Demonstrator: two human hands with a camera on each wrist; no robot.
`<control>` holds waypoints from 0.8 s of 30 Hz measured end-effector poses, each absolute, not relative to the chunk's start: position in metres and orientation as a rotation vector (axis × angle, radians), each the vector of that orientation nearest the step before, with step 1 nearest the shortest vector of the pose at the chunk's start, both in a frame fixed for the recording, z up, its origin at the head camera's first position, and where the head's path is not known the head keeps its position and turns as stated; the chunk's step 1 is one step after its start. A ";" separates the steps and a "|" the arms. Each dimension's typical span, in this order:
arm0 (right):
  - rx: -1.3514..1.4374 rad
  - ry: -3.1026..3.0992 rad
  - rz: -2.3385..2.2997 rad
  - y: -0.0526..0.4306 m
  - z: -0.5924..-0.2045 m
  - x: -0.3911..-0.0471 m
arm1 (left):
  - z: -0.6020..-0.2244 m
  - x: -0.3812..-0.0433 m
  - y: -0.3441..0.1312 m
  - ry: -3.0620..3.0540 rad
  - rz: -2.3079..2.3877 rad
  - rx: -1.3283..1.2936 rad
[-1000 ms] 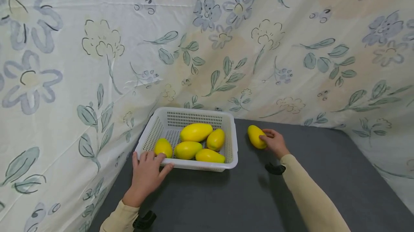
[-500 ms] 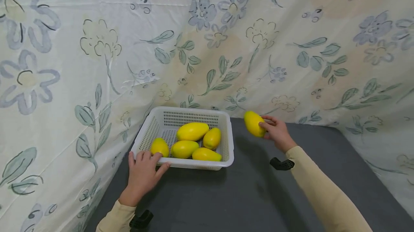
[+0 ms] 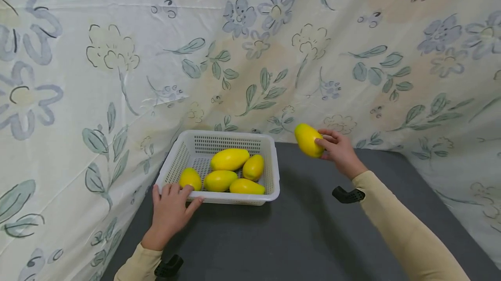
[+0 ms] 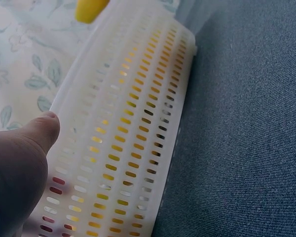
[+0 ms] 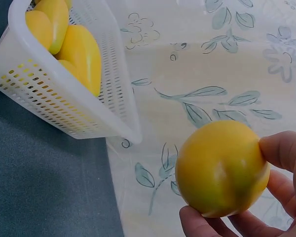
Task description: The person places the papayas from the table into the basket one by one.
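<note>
My right hand (image 3: 342,152) grips a yellow mango (image 3: 307,140) and holds it up over the back of the table, to the right of the basket. In the right wrist view, the thumb and fingers pinch the mango (image 5: 222,169) from the side. A white perforated plastic basket (image 3: 274,165) stands on the table with several yellow mangoes (image 3: 230,159) lying inside. At its near left corner, my left hand (image 3: 169,211) holds the rim, fingers over the edge beside one mango (image 3: 190,179). The left wrist view shows the left thumb (image 4: 42,131) against the rim; the fingers are hidden there.
A dark grey cloth (image 3: 250,242) covers the table. Behind and to the left hangs a white curtain (image 3: 219,33) with printed flowers and leaves, close to the basket's back edge. Black wrist straps (image 3: 347,195) sit below each hand.
My right hand has lifted the mango off the table and raised it. The left hand stays on the basket's rim. The whole head view has shifted slightly.
</note>
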State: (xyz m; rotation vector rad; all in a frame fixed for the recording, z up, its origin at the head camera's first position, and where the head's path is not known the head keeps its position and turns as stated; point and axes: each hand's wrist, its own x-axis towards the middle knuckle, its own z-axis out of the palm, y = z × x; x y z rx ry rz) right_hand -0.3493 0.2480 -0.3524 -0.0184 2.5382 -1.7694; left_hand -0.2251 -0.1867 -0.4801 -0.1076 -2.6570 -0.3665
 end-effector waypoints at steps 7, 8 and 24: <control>-0.039 2.549 -1.779 0.249 -0.351 -0.348 | -0.483 -0.226 -0.187 -2.643 -0.361 -0.114; -0.037 2.550 -1.780 0.249 -0.351 -0.348 | -0.484 -0.226 -0.187 -2.644 -0.361 -0.114; -0.172 2.544 -1.680 0.197 -0.339 -0.343 | -0.481 -0.226 -0.187 -2.673 -0.374 -0.089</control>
